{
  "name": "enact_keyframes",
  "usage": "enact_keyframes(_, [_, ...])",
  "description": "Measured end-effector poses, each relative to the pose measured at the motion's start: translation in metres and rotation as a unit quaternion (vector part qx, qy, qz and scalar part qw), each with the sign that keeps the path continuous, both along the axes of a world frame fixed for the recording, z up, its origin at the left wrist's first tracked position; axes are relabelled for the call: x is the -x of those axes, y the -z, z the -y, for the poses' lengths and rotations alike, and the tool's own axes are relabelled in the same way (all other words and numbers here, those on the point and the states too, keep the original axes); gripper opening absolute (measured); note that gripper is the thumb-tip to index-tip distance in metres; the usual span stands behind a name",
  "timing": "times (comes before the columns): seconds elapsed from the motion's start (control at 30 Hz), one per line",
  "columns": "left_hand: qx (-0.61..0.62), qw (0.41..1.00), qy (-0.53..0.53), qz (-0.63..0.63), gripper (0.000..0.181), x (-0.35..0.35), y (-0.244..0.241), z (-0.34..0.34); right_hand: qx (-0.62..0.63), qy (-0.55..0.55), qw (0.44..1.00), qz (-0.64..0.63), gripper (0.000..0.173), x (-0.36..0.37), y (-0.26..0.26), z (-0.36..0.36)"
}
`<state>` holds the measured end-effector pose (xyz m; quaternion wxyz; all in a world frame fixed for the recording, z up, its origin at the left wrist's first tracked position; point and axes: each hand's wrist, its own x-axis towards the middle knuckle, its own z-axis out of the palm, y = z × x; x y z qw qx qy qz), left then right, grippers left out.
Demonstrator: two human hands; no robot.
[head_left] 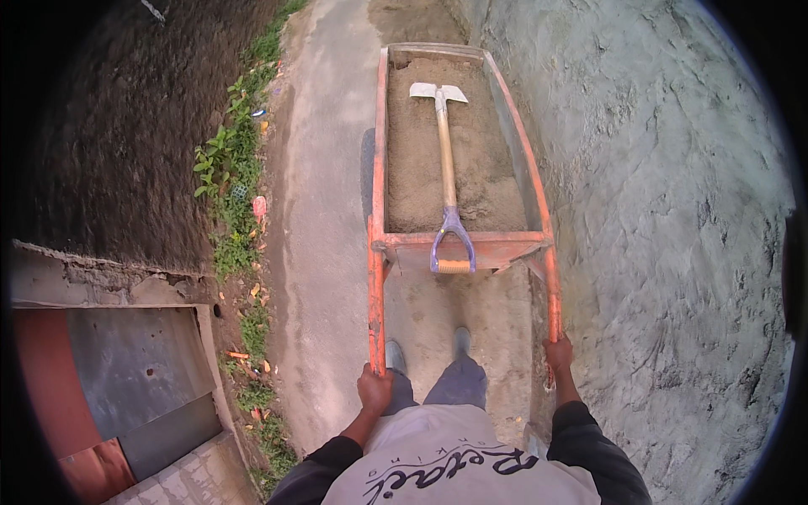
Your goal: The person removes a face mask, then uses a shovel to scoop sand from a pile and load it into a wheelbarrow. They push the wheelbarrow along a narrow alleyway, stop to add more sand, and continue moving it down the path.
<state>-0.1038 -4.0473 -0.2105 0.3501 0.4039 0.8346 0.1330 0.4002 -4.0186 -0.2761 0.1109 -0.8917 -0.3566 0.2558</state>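
Note:
My left hand (pixel 375 388) is closed around the end of the left handle of an orange handcart (pixel 380 183), and my right hand (pixel 558 353) grips the right handle. Both arms reach forward and down. Brown sand (pixel 413 158) lies in the cart's long box. On top of the sand rests a shovel (pixel 446 151) with a pale metal blade at the far end and a wooden shaft. Its purple D-handle with an orange grip hangs over the cart's near edge, between the two handles, touched by neither hand. Part of a dark wheel shows outside the box's left side.
A rough grey wall (pixel 663 221) rises close along the cart's right side. The narrow concrete path (pixel 322 208) runs ahead and to the left. Green weeds (pixel 237 246) and litter line its left edge, beside a dark wall (pixel 126 158) and metal sheets (pixel 139 366).

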Motion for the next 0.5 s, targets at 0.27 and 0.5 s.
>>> enact_keyframes(0.27, [-0.015,0.998,-0.054,0.009,0.032,-0.037,0.068,0.004,0.048,0.005,0.998,-0.032,0.046,-0.020,0.037,-0.032])
enact_keyframes(0.5, [-0.034,0.994,-0.087,0.065,0.032,-0.073,0.157,0.026,0.033,-0.055,0.998,-0.028,0.049,-0.063,0.119,-0.034])
